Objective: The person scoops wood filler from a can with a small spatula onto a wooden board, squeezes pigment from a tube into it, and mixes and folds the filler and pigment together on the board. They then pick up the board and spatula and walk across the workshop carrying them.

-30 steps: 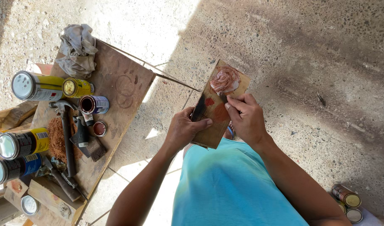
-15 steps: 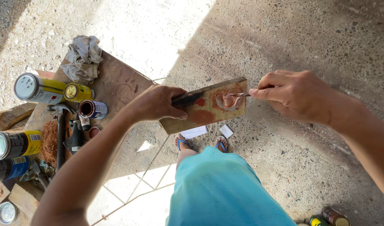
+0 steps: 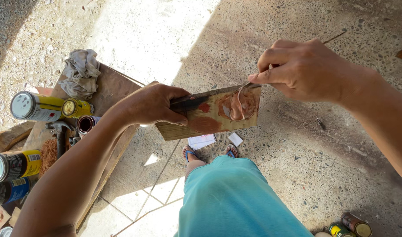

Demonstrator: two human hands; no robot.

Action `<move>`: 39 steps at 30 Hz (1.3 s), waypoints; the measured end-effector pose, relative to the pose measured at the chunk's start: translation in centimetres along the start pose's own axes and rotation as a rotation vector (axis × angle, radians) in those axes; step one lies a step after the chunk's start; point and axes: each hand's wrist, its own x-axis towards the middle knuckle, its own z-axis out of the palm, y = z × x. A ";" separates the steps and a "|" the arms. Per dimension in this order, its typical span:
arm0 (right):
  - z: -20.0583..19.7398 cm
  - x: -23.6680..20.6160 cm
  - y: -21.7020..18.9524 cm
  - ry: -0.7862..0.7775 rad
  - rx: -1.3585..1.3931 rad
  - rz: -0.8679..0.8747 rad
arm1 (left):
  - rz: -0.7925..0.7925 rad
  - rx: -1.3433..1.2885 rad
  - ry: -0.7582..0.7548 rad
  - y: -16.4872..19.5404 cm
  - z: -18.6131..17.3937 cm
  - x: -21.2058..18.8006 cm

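My left hand (image 3: 150, 105) grips the left end of a small wooden board (image 3: 196, 125) and holds it level in front of me. A blob of reddish-brown paste (image 3: 238, 105) lies on the board's right end, with smaller smears nearer my left hand. My right hand (image 3: 306, 70) pinches a thin metal tool (image 3: 242, 94) whose curved tip rests in the paste. A dark flat blade lies under my left thumb on the board.
To the left a low wooden table (image 3: 117, 87) carries a crumpled grey rag (image 3: 80, 72), yellow cans (image 3: 39, 106), an open small tin (image 3: 85, 124) and a hammer (image 3: 60, 134). More cans (image 3: 350, 226) stand on the concrete floor at lower right. Paper scraps (image 3: 201, 141) lie by my feet.
The board has swung from upright to level and come closer to the camera. My right hand moved out to the right, and its tool is now in the paste.
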 end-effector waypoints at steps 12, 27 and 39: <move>14.6 -3.7 -6.3 0.316 0.443 0.723 | 0.067 -0.805 0.089 -8.2 9.3 6.2; 14.9 -1.3 -7.3 0.004 1.153 1.071 | -0.028 -0.851 0.158 -8.4 12.8 7.3; 9.6 1.5 -5.6 -0.194 -0.045 0.336 | -0.089 -0.777 0.236 -7.5 12.4 4.1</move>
